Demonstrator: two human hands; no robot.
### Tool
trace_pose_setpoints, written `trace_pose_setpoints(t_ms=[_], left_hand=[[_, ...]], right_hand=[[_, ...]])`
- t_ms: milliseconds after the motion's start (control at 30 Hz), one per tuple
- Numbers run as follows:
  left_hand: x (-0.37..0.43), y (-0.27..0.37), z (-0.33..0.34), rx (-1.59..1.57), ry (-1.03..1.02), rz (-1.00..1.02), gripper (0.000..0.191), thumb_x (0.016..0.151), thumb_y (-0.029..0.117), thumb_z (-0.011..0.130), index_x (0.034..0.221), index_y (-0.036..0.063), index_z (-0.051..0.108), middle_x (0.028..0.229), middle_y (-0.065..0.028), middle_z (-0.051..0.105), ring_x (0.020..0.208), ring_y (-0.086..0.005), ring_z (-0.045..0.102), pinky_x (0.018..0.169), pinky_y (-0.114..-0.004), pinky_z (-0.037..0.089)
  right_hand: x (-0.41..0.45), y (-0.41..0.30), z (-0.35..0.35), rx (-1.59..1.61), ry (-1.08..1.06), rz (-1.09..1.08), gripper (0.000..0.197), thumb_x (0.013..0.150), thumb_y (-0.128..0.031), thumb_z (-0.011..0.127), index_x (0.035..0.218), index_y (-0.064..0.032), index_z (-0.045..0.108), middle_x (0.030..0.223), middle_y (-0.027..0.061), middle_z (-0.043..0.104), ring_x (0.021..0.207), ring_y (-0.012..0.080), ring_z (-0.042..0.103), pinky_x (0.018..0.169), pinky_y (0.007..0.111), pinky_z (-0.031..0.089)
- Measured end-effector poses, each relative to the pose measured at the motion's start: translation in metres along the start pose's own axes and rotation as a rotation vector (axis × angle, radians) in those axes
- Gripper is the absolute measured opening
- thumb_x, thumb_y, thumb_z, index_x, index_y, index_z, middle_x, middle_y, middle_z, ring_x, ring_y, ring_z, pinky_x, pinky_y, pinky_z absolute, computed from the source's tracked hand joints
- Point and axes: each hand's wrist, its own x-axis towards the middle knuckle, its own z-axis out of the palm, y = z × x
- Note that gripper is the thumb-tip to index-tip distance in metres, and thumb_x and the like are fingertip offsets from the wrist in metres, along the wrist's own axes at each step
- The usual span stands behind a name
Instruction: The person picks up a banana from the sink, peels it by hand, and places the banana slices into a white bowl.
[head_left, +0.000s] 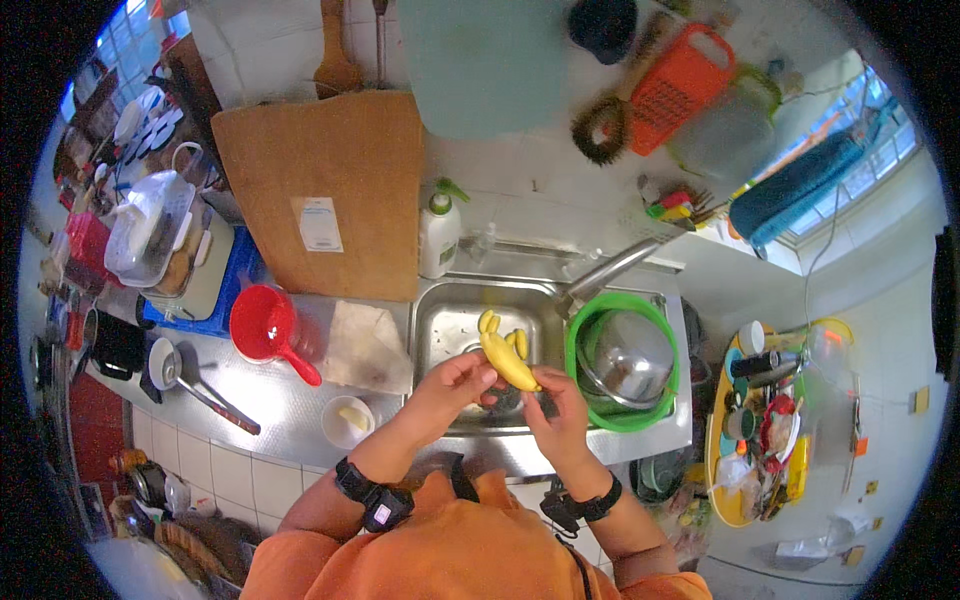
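Observation:
Both hands hold a yellow banana over the steel sink. My left hand grips its left side, near the middle, with thumb and fingers. At the banana's lower right tip, my right hand pinches it. Beyond the held banana, smaller yellow pieces that look like banana or peel show above the basin; whether they join it, I cannot tell. To the left of my left wrist stands a small white bowl with a pale yellow piece inside. Dark matter lies low in the sink, partly hidden by my hands.
A green basin with a metal bowl stands right of the sink, below the faucet. Leftward are a folded cloth, a red dipper and a ladle. Behind stand a pump bottle and a wooden board.

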Motion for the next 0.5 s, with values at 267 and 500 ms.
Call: trace_pose_setpoints(t_ms=[267, 500], left_hand=[[-0.014, 0.013, 0.019, 0.206, -0.003, 0.195, 0.032, 0.085, 0.014, 0.056, 0.114, 0.0002, 0.050, 0.098, -0.0024, 0.058, 0.085, -0.0081, 0.054, 0.075, -0.022, 0.043], [-0.028, 0.027, 0.032, 0.327, 0.125, 0.410, 0.040, 0.081, 0.008, 0.060, 0.118, 0.0022, 0.046, 0.098, -0.0041, 0.058, 0.087, -0.0095, 0.054, 0.073, -0.024, 0.044]], right_hand=[[-0.008, -0.047, -0.012, 0.336, -0.109, 0.194, 0.038, 0.079, -0.001, 0.059, 0.113, -0.0016, 0.044, 0.102, 0.0098, 0.054, 0.088, 0.0162, 0.056, 0.076, 0.027, 0.046], [0.011, -0.058, -0.021, 0.521, -0.264, 0.412, 0.036, 0.083, -0.010, 0.057, 0.116, 0.0011, 0.046, 0.095, 0.0081, 0.059, 0.077, 0.0138, 0.058, 0.069, 0.026, 0.048]])
